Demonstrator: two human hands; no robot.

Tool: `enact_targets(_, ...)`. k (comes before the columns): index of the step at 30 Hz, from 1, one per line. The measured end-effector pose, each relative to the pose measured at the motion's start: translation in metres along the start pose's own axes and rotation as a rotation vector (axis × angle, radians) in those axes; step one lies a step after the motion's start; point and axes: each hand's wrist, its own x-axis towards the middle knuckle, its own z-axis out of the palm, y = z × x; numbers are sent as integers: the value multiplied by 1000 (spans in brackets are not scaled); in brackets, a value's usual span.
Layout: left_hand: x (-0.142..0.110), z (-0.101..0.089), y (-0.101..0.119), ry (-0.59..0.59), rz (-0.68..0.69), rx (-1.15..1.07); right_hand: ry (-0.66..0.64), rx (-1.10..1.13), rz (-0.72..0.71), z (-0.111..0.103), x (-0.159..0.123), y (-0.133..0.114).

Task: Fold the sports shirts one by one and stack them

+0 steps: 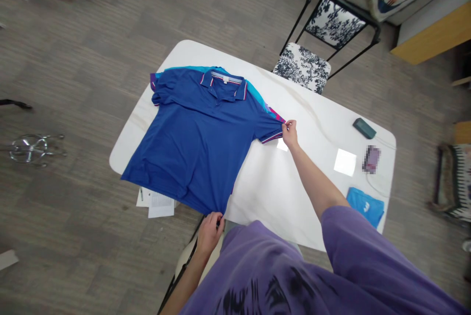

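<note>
A dark blue polo shirt point(198, 133) lies spread on the white table point(265, 197), its striped collar toward the far edge and its hem hanging over the near left edge. My left hand point(210, 232) pinches the hem at its near corner. Out at the right-hand sleeve cuff, my right hand point(290, 133) is closed on the fabric. Beneath the polo shirt, a light blue garment point(257, 94) shows along the collar and shoulder, with pink and purple bits by the sleeve. How far it extends is hidden.
On the table's right side are a folded blue garment point(365, 206), a dark green case point(364, 128), a blurred phone-like object point(371, 159) and a cable. A patterned chair point(303, 67) stands beyond the far edge. Papers point(161, 205) lie below the left edge.
</note>
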Motion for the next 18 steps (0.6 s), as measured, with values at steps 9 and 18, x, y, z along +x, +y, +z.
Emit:
enact_targets(9,-17,21,102,-274,84,104,-2,277,84,-88,-3,53)
enact_targets(18,-23,229,238,-491,48,-137,61,253,-41,-264,-5,165)
